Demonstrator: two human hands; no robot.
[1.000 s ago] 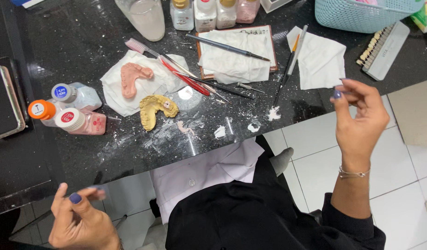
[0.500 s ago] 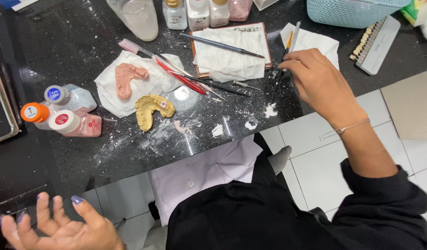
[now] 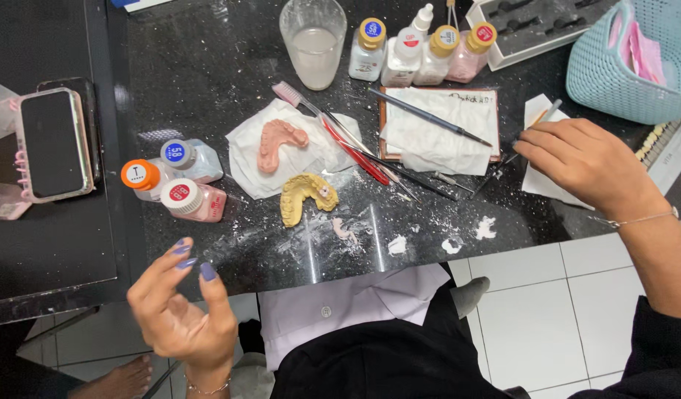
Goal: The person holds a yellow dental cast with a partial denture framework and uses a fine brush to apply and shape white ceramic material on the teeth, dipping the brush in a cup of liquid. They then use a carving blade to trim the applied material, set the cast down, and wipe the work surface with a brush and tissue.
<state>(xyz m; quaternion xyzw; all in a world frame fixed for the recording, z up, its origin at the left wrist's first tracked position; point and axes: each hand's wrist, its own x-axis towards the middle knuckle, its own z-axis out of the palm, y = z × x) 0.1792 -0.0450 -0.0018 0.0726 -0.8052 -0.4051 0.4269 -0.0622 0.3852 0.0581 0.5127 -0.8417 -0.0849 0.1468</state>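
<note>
Since half a second ago, the left hand has risen from the picture's bottom edge toward the table, and the right hand has stayed at the white tissue. Now the left hand hovers below the table's edge, fingers loosely curled and apart, holding nothing. Right-hand fingers are pinched on a thin brush over the tissue. A glass holds cloudy liquid. Three capped bottles lie beside a yellow dental cast; a pink cast rests on paper.
</note>
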